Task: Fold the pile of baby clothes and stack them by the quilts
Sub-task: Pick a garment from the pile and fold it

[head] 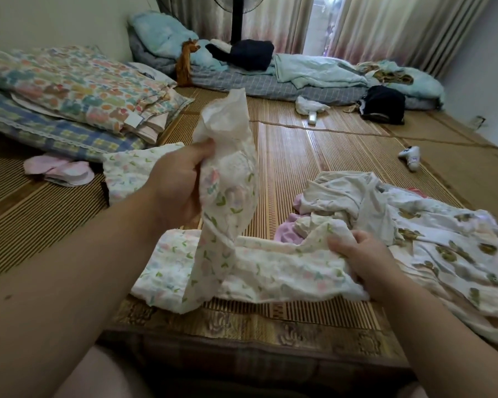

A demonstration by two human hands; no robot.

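The left hand [181,182] is closed around a raised part of a white flowered baby garment [236,254], lifting that end up off the mat, while the right hand [362,265] grips the other end low down, near the floor; the middle of the garment sags between them and rests on the woven straw mat [299,156]. Just to the right of the right hand lies the loose pile of baby clothes [385,214], white pieces with a bit of pink and a cloth printed with brownish shapes, all crumpled on the mat. Beyond the left hand a folded flowered piece [133,170] lies flat near the stacked quilts [69,90], which sit at the left against the wall, a bright flowered one on top of a blue checked one. Some pink cloth pads [61,170] lie in front of the quilts. The mat covers most of the floor, with a patterned brown border at the near edge. At the far end a low mattress [270,81] holds pale blue bedding [161,33] and dark clothes [250,53]. Behind it hang pale curtains [385,24], and the pole of a standing fan [237,18] rises there. A small white toy [411,158] lies on the mat at the right.
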